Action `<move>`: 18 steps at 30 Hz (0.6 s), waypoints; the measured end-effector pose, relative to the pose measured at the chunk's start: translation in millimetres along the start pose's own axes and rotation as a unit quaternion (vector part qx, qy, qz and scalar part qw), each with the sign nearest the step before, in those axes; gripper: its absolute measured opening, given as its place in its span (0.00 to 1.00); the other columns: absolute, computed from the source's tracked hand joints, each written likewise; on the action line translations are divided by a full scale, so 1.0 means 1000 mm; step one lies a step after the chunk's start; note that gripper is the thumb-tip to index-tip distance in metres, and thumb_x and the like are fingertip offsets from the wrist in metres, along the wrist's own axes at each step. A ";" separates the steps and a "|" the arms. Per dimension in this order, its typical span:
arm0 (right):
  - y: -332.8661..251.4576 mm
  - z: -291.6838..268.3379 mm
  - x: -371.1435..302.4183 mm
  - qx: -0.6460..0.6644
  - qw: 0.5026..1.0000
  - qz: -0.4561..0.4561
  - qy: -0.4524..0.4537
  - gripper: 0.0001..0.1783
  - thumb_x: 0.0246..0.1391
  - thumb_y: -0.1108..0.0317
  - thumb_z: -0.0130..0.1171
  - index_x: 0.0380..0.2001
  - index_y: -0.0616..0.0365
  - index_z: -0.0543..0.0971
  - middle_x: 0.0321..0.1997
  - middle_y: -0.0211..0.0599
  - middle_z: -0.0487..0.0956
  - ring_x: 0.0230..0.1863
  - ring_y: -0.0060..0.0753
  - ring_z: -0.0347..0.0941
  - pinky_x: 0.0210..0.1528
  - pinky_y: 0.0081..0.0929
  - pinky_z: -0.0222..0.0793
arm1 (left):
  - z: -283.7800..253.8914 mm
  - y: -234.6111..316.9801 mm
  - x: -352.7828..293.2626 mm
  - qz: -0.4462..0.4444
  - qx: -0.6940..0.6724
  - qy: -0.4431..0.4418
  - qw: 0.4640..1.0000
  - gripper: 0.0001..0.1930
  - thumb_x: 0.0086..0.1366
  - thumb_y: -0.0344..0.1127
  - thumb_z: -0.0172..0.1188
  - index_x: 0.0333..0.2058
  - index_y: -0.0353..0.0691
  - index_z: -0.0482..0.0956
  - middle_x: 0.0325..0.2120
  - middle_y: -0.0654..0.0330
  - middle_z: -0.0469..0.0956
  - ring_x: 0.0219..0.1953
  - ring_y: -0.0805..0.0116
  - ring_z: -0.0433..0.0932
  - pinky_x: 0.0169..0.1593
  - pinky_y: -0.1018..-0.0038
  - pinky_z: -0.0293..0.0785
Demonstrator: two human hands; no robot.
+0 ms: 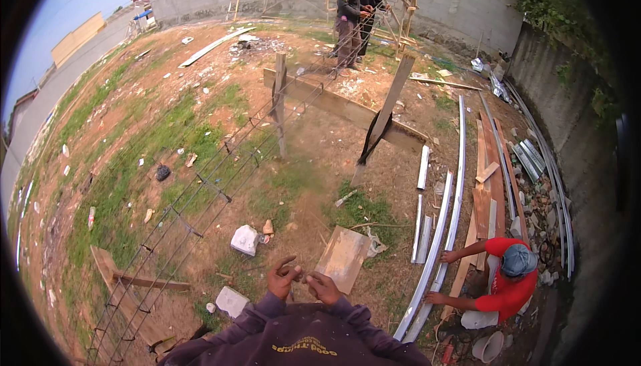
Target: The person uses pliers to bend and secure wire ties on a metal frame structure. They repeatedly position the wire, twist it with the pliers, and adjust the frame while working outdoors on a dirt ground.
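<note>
Rebar cage (200,199): on our left we see a long frame of thin steel rods with square ties, propped on wooden stands (130,279) and running off toward the wall.
White blocks (244,239): two pale lumps lie on the dirt between the cage and our hands.
Left hand (283,278): we hold it up at chest height, fingers curled and pinched, nearly touching the right hand.
Wire (302,276): we think a thin strand runs between the two hands, though it is too fine to be sure. We judge it light, bendy and springy, with sharp ends, best gripped close to the ends.
Right hand (323,287): fingers bent inward, pinching at the same spot.
Board (343,258): a flat wooden piece lies on the ground just beyond our hands.
Metal strips (437,246): long pale channels lie further right, where a crouching person in red (504,286) rests both hands on them.
</note>
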State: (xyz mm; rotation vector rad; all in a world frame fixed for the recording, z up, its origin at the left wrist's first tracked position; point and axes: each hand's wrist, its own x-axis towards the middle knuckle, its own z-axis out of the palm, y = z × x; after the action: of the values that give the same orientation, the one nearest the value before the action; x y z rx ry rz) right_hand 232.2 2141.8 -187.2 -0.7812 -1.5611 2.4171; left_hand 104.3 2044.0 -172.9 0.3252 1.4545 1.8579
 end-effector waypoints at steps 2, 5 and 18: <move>0.001 -0.001 -0.001 -0.001 1.000 -0.005 -0.004 0.15 0.64 0.58 0.50 0.37 0.60 0.75 0.20 0.24 0.67 0.20 0.15 0.60 0.23 0.18 0.55 | 0.000 -0.001 0.000 0.008 0.014 -0.003 1.000 0.15 0.59 0.30 0.65 0.44 0.29 0.78 0.30 0.53 0.82 0.30 0.68 0.81 0.35 0.74 0.78; 0.002 -0.001 -0.002 -0.005 1.000 -0.001 -0.002 0.14 0.64 0.60 0.50 0.36 0.61 0.76 0.21 0.25 0.69 0.21 0.16 0.62 0.24 0.19 0.58 | 0.000 -0.001 0.000 0.011 0.037 -0.010 0.999 0.15 0.59 0.31 0.65 0.44 0.29 0.78 0.30 0.52 0.82 0.30 0.68 0.81 0.35 0.74 0.78; -0.002 0.006 -0.010 0.032 0.999 -0.023 -0.016 0.14 0.65 0.58 0.50 0.38 0.59 0.75 0.15 0.20 0.61 0.15 0.12 0.54 0.18 0.16 0.47 | -0.008 -0.008 -0.010 -0.046 -0.007 -0.065 0.997 0.17 0.62 0.34 0.63 0.46 0.29 0.77 0.32 0.55 0.81 0.34 0.69 0.80 0.41 0.72 0.75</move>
State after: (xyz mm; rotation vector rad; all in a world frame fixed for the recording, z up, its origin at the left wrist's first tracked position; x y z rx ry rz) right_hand 237.2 2133.8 -180.1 -0.6915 -1.4888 2.4453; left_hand 109.8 2032.2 -180.4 0.3589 1.3447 1.7402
